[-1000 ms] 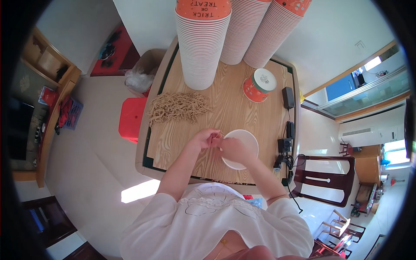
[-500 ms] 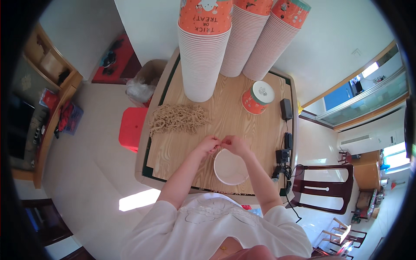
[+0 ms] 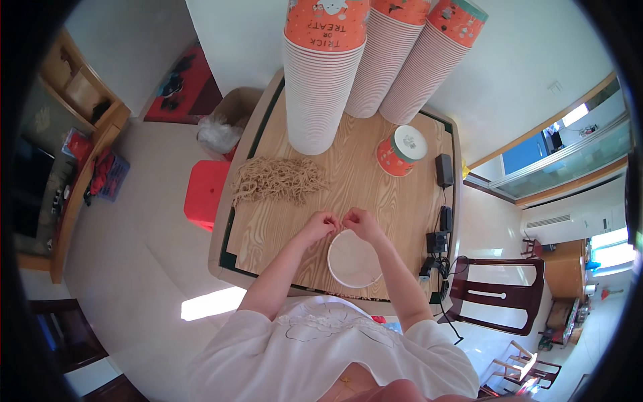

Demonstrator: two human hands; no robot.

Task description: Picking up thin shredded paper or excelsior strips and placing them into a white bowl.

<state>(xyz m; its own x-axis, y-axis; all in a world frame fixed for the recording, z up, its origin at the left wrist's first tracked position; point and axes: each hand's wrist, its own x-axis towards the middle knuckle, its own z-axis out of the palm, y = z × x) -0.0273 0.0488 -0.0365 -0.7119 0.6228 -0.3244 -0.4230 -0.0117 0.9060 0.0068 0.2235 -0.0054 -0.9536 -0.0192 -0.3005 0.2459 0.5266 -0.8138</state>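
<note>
My left hand (image 3: 323,226) and my right hand (image 3: 362,223) meet at the far rim of a white paper tub (image 3: 355,262), a small gap between them. Both have their fingers pinched together; whatever thin thing they hold is too small to make out. The tub stands mouth up near the table's front edge, its pale inside showing. Left of my hands, beyond them, lies a tangled bundle of tan paper cord (image 3: 279,181). An orange patterned tub (image 3: 395,155) with a white top sits tilted in view at the far right.
Tall stacks of nested orange-and-white tubs (image 3: 315,100) rise at the table's back. Black power adapters (image 3: 443,170) and cables line the right edge of the wooden table (image 3: 268,234). A red stool (image 3: 205,194) is at the left, a dark chair (image 3: 499,293) at the right.
My hands have drawn slightly apart at the rim. The white tub appears shifted a little to the left, and the whole view has tilted slightly.
</note>
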